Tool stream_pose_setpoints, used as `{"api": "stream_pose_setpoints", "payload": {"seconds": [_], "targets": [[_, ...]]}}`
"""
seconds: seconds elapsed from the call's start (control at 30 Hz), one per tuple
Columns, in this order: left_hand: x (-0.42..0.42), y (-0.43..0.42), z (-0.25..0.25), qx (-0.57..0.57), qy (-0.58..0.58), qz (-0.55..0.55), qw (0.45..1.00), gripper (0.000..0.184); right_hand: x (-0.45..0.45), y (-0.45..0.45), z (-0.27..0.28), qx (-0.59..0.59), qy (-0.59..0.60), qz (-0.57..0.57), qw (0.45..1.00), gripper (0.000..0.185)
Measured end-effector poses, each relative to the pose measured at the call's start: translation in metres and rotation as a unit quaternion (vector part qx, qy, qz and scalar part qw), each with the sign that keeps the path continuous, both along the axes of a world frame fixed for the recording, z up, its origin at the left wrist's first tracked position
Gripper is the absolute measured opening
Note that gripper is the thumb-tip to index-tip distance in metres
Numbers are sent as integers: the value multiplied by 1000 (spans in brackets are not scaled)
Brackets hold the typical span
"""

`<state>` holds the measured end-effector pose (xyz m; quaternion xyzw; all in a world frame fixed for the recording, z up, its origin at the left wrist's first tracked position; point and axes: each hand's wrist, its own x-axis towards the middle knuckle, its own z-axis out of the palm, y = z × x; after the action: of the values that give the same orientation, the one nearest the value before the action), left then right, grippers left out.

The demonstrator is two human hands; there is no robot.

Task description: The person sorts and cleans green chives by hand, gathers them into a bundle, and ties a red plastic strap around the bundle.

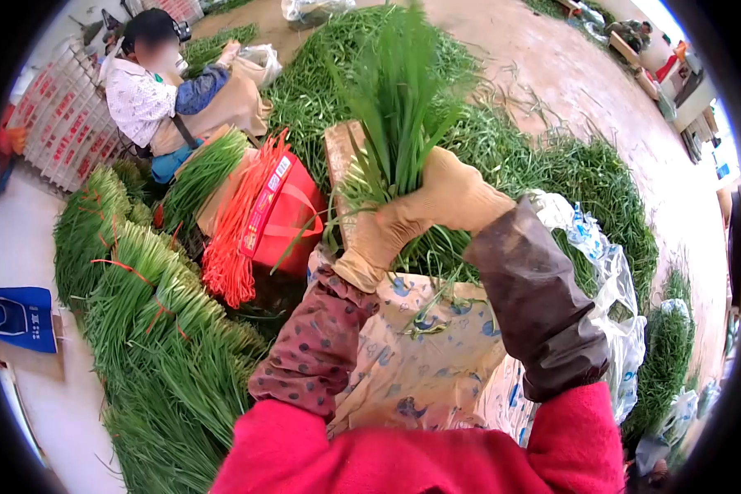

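A bunch of long green leafy stalks stands upright between my gloved hands, its leaf tips blurred. My left hand is wrapped round the lower end of the bunch. Against its right side my right hand is closed too, touching my left hand. Behind and left of the bunch is a wooden board. A patterned apron covers my lap, with a few loose leaves on it. To the left, red ties hang over a red bag.
Tied green bundles are stacked at the left. Loose stalks lie heaped ahead and to the right. A co-worker sits at the upper left beside stacked crates. Clear plastic bags lie at my right, and a blue bag at far left.
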<state>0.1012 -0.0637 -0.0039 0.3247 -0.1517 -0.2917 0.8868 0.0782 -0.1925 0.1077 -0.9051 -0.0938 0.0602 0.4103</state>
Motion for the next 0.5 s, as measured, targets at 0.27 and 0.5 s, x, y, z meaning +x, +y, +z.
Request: {"api": "stream_pose_setpoints", "payload": {"seconds": [0.27,0.5], "targets": [[57,20,-68,-48,245,-79,965,48,43,10,-95,52,73,-44,995,69],[49,20,-77,252,59,16,966,61,50,25,-102,47,4,-67,997,53]]}}
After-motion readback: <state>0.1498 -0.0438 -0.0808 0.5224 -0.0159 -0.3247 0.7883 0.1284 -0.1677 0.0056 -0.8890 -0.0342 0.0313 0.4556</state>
